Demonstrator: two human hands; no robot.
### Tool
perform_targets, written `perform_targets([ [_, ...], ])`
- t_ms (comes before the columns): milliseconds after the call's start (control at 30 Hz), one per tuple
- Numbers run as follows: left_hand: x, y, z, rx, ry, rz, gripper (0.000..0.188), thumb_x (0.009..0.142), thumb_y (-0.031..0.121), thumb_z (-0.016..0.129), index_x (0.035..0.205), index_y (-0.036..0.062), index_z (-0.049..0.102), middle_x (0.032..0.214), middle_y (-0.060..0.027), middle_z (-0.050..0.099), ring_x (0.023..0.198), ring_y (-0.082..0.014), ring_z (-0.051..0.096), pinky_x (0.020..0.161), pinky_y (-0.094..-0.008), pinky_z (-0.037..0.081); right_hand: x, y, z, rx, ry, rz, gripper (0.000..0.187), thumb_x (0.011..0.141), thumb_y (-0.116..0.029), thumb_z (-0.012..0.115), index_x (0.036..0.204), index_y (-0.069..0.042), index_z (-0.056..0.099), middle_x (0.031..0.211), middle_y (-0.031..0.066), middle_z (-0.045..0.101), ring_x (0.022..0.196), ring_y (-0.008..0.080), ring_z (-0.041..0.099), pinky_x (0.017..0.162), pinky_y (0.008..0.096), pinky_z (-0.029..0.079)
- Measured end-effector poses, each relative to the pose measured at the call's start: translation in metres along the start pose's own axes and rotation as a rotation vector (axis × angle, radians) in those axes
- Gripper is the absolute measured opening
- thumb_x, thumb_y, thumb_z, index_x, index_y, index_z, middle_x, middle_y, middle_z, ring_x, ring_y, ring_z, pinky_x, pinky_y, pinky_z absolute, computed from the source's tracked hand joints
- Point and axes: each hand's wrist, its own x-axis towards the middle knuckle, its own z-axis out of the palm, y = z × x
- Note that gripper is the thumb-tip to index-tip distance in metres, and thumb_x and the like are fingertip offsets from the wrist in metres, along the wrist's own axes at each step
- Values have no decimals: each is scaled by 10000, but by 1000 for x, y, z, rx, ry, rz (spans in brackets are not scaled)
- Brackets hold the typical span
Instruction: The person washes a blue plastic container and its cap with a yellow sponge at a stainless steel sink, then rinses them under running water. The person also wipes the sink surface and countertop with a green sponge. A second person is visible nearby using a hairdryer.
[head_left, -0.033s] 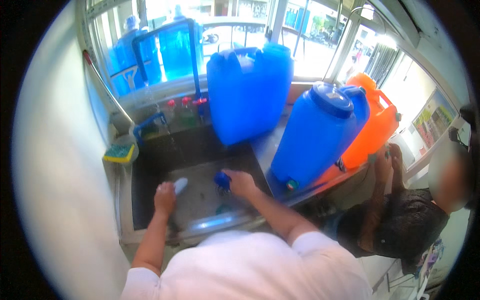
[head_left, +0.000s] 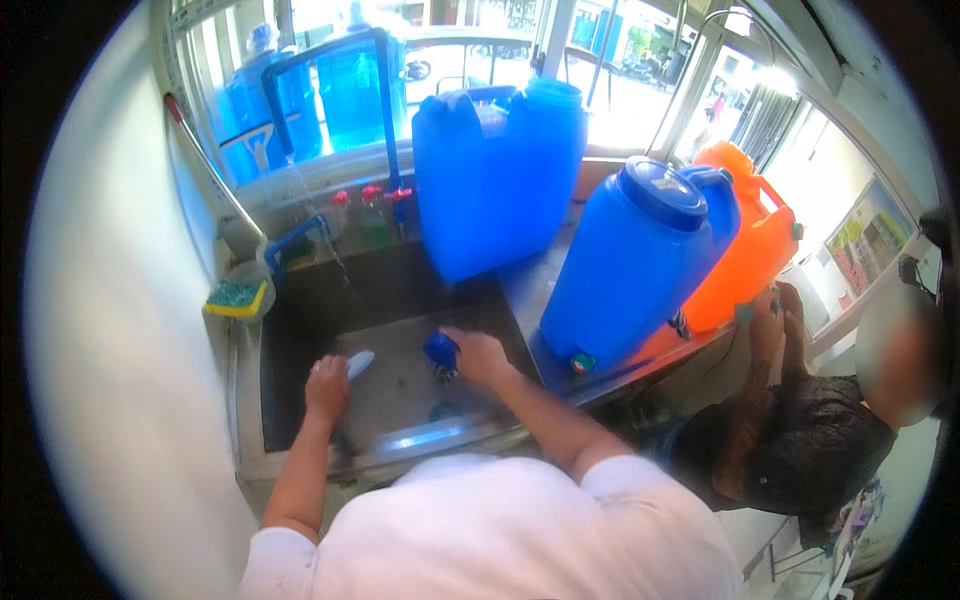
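Observation:
Over the metal sink, my left hand is closed round one end of a smooth white oval object; its kind does not show. To its right, my right hand grips a rounded dark blue object, partly hidden by the fingers and too blurred to name. A small green round thing lies in the sink near its front edge. Thin water runs from the blue pipe spout at the back left.
A large blue jug stands behind the sink. On the right ledge are a lidded blue container and an orange jug. A yellow-green sponge sits at the left corner. Another person stands at the right.
Both hands have shifted slightly, still holding the white oval object and the blue rounded object. Little else differs.

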Motion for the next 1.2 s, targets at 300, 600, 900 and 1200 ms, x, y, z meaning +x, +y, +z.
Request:
perform_targets([
  [300, -24, 14, 15, 26, -121, 11, 114, 874, 128, 576, 981, 89, 587, 902, -147, 605, 896, -382, 595, 750, -484, 512, -11, 7, -14, -84, -33, 45, 450, 864, -152, 590, 1311, -183, 551, 1048, 177, 687, 998, 343, 668, 827, 470, 536],
  [600, 25, 65, -13, -327, 82, -243, 143, 895, 192, 612, 941, 59, 633, 892, -163, 651, 860, -368, 628, 744, -458, 505, -16, 35, -13, 253, 41, 196, 348, 905, -253, 608, 1230, -129, 618, 1043, 204, 690, 957, 346, 686, 802, 482, 532],
  [900, 71, 115, -41, -695, 31, -576, 278, 821, 290, 715, 974, 59, 709, 868, -88, 716, 803, -188, 676, 747, -336, 513, 16, 29, -23, 827, -52, 509, 524, 928, -417, 646, 1293, -48, 573, 1086, 91, 652, 966, 199, 617, 805, 348, 509],
  [1200, 69, 145, -19, -584, -49, -451, 362, 807, 263, 727, 1090, 44, 669, 1001, -148, 667, 912, -248, 640, 823, -368, 509, 20, 10, -30, 897, -233, 380, 631, 841, -302, 759, 1346, -30, 497, 1080, 103, 642, 953, 189, 612, 739, 332, 526],
])
